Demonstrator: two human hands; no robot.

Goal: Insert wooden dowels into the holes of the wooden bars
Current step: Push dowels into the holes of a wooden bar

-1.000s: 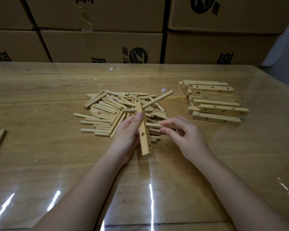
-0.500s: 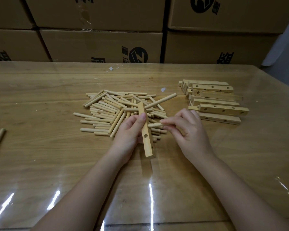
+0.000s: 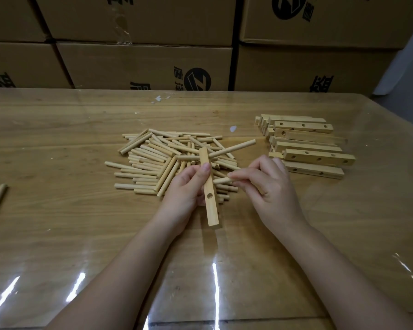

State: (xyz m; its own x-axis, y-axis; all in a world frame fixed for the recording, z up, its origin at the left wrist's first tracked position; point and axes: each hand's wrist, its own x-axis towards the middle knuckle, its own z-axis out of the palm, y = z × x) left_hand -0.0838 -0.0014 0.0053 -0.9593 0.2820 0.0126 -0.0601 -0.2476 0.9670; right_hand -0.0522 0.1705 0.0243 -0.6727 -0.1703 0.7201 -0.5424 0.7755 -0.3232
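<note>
Between the two sets of fingers, a wooden bar (image 3: 209,186) and a dowel (image 3: 222,180) are held above the counter (image 3: 57,210).

From the head view, the bar is gripped mid-length by the left hand (image 3: 188,186), one hole showing just below the fingers (image 3: 204,171); the dowel is pinched near its tip by the right hand (image 3: 270,186), aimed at the bar. Both pieces are judged light, stiff and dry. The dowel is best taken close to its entering end, the bar beside the hole. A dowel pile (image 3: 167,158) lies beyond the fingers.
</note>
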